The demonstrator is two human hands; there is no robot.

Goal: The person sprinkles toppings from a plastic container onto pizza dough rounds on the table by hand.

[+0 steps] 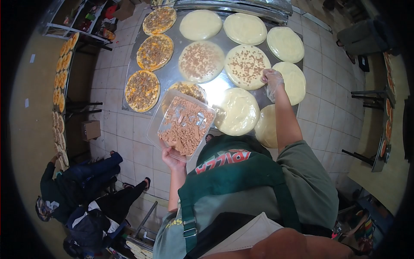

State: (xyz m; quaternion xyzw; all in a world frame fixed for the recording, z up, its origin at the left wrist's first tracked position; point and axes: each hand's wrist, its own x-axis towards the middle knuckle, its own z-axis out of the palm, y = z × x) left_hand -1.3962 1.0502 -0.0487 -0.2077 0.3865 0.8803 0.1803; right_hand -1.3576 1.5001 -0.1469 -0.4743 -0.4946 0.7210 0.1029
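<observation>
The right arm stretches well forward, elbow nearly straight, its forearm bare. At its end the right hand, in a clear plastic glove, bends at the wrist toward the left; its fingers curl and bunch, too small to tell whether the tips meet. The left arm reaches forward less far, forearm also bare. The left hand is ungloved and turned partly palm up, its grip firm and bearing weight, some fingers hidden.
</observation>
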